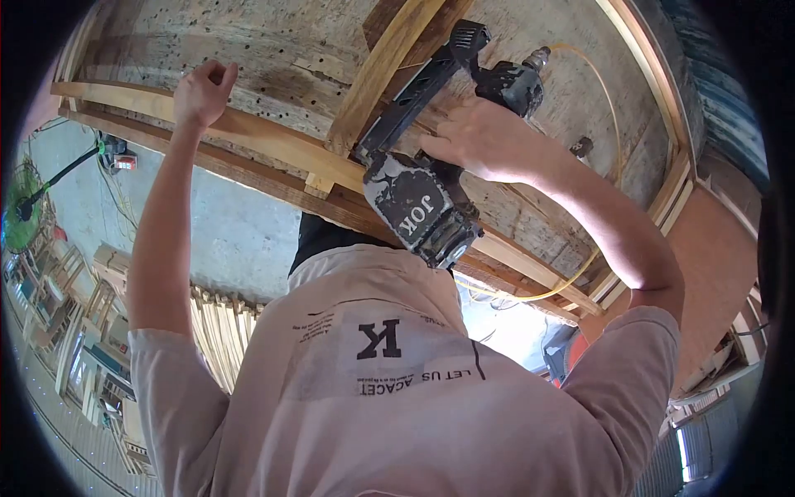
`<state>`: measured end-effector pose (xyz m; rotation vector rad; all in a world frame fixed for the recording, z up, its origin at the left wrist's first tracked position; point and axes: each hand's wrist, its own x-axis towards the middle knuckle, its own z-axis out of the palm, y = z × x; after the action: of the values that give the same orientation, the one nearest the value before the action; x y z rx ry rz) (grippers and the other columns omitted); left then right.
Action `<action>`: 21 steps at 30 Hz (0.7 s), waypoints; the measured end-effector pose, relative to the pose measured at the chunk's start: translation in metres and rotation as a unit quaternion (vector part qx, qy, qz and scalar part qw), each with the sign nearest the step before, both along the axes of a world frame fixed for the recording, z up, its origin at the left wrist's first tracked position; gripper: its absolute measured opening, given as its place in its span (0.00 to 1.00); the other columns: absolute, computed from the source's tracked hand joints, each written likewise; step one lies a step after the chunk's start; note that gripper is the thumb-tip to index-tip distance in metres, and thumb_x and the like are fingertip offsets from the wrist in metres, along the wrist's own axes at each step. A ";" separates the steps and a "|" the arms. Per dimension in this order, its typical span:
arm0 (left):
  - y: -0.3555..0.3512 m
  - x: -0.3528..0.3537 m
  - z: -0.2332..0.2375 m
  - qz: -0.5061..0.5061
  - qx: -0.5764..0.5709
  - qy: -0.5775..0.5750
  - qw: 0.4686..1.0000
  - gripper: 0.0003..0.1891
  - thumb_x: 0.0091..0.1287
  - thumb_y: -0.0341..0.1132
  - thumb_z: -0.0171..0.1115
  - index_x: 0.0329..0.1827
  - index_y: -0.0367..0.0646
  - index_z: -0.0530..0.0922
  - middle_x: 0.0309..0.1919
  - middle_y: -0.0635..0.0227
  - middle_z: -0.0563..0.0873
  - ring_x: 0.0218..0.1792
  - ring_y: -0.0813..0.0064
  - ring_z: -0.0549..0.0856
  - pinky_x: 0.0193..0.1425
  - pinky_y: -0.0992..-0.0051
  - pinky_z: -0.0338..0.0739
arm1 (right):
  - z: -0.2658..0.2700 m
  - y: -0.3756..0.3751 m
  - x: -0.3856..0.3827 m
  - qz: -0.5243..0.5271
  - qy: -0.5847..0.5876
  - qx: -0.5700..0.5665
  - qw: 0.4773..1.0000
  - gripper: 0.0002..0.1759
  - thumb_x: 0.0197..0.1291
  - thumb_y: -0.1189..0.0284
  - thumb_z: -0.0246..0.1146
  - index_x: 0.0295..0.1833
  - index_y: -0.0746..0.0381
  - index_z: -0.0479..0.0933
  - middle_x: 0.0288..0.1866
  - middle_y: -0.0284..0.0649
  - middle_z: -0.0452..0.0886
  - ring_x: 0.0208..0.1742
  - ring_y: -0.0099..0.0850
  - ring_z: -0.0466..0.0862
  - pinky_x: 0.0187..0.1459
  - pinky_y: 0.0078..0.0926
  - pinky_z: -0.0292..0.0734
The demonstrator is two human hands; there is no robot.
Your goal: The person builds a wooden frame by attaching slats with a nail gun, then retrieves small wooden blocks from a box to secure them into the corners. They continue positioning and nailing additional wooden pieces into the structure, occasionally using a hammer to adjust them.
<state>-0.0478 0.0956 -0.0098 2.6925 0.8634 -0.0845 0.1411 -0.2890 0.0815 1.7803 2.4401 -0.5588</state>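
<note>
A black, dust-marked nail gun (410,199) with "JOK" lettering lies over the wooden frame. My right hand (484,137) is wrapped round its handle, and the long magazine slants up beside the hand. The gun's head hangs over the front rail, next to a short wooden crosspiece (381,70). At the left, my left hand (201,98) is above the long front rail (273,141) with its fingers curled closed. What it holds, if anything, is hidden.
A worn, speckled board (290,50) lies beneath the frame. A yellow air hose (617,108) loops at the right. Beyond the left arm are a green fan (21,207), a red-and-white socket box (125,163) and stacked wood strips (224,331).
</note>
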 end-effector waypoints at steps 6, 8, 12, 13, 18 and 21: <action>-0.001 0.001 0.002 -0.002 0.000 0.004 1.000 0.21 0.65 0.55 0.59 0.32 0.45 0.83 0.26 0.63 0.87 0.32 0.60 0.87 0.38 0.63 0.80 | 0.007 -0.001 -0.007 -0.020 -0.045 -0.010 0.999 0.10 0.58 0.71 0.58 0.46 0.58 0.73 0.32 0.34 0.80 0.40 0.33 0.82 0.43 0.31 0.73; -0.001 0.001 0.001 0.002 0.010 0.010 1.000 0.21 0.65 0.55 0.60 0.31 0.44 0.83 0.26 0.62 0.87 0.32 0.59 0.87 0.38 0.63 0.80 | 0.006 -0.001 -0.007 -0.027 -0.044 -0.003 0.999 0.07 0.58 0.72 0.58 0.43 0.57 0.73 0.30 0.33 0.82 0.39 0.32 0.83 0.42 0.30 0.74; -0.002 0.004 0.003 0.010 0.008 0.029 0.999 0.21 0.64 0.55 0.58 0.33 0.45 0.83 0.29 0.61 0.87 0.35 0.57 0.87 0.40 0.62 0.80 | 0.002 -0.014 -0.005 -0.036 -0.031 0.080 0.996 0.10 0.57 0.73 0.59 0.45 0.58 0.74 0.31 0.36 0.82 0.41 0.34 0.83 0.44 0.32 0.74; -0.002 0.004 0.004 0.010 0.007 0.025 1.000 0.21 0.64 0.55 0.58 0.33 0.45 0.83 0.29 0.61 0.87 0.35 0.57 0.87 0.40 0.62 0.80 | 0.005 -0.018 -0.007 -0.035 -0.035 0.178 0.983 0.11 0.56 0.73 0.60 0.46 0.59 0.74 0.31 0.37 0.82 0.42 0.35 0.83 0.45 0.33 0.75; -0.002 0.002 0.001 0.014 0.018 0.019 1.000 0.21 0.64 0.55 0.58 0.35 0.46 0.84 0.32 0.61 0.88 0.38 0.56 0.87 0.43 0.60 0.80 | 0.058 -0.024 -0.014 -0.162 -0.051 -0.208 0.963 0.35 0.44 0.72 0.71 0.62 0.55 0.71 0.35 0.40 0.84 0.36 0.39 0.85 0.40 0.38 0.79; -0.004 -0.001 0.007 0.009 0.004 0.001 1.000 0.21 0.63 0.56 0.59 0.35 0.47 0.84 0.32 0.60 0.88 0.38 0.55 0.87 0.44 0.59 0.80 | 0.086 -0.028 -0.016 -0.264 0.020 -0.171 0.949 0.23 0.45 0.72 0.71 0.50 0.57 0.76 0.31 0.41 0.83 0.34 0.37 0.85 0.40 0.35 0.80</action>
<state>-0.0489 0.0911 -0.0027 2.6918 0.8887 -0.0792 0.1256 -0.3165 0.1679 2.2566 1.7176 -0.9908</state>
